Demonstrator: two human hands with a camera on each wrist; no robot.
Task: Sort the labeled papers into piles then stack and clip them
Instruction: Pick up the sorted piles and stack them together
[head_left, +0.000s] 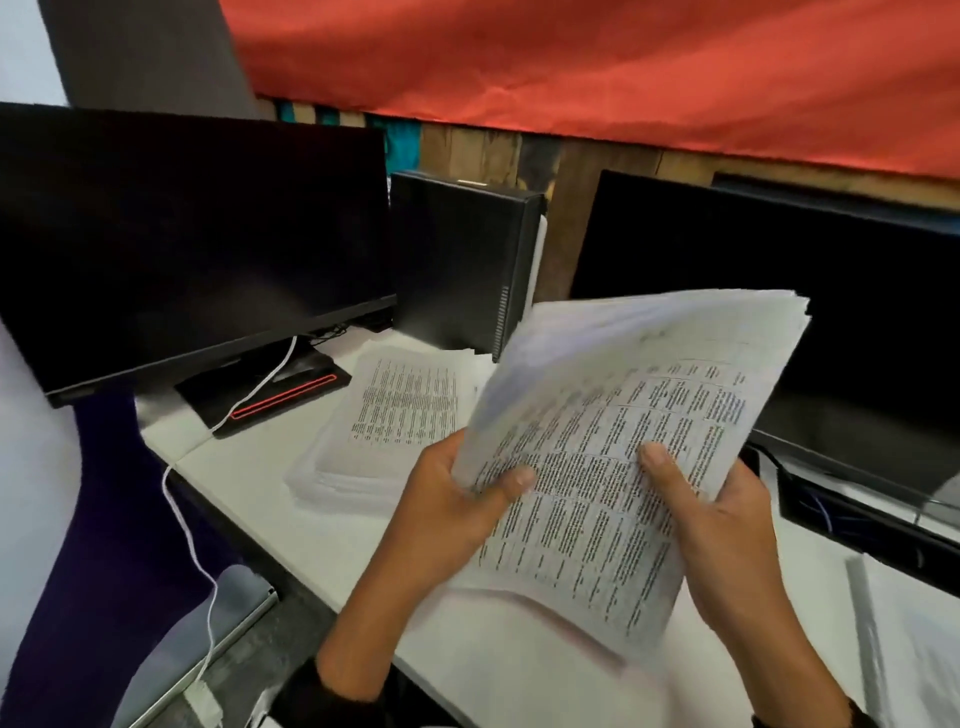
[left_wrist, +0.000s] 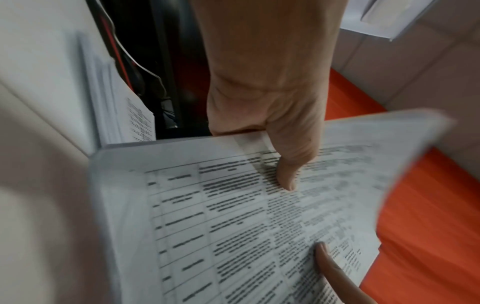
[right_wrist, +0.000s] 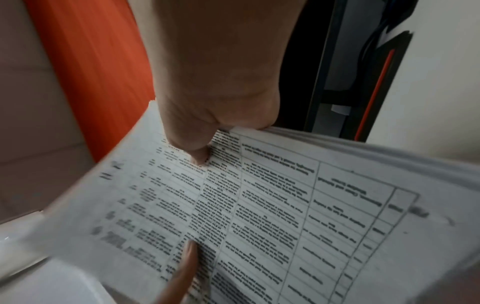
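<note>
Papers (head_left: 597, 467) gripped, left hand (head_left: 447, 514), right hand (head_left: 722, 525), thumbs seemingly atop

You hold a white paper sheaf (head_left: 613, 467) gridded with black table lines and dense black print, above a plain white worktop (head_left: 270, 483), with black monitor screens (head_left: 182, 234), a red-striped black stand base (head_left: 270, 395) and orange-red cloth (head_left: 571, 62) behind.

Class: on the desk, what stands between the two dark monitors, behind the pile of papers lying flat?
In the head view, a black computer box stands upright between the left monitor and the right monitor, just behind the flat pile of papers.
</note>
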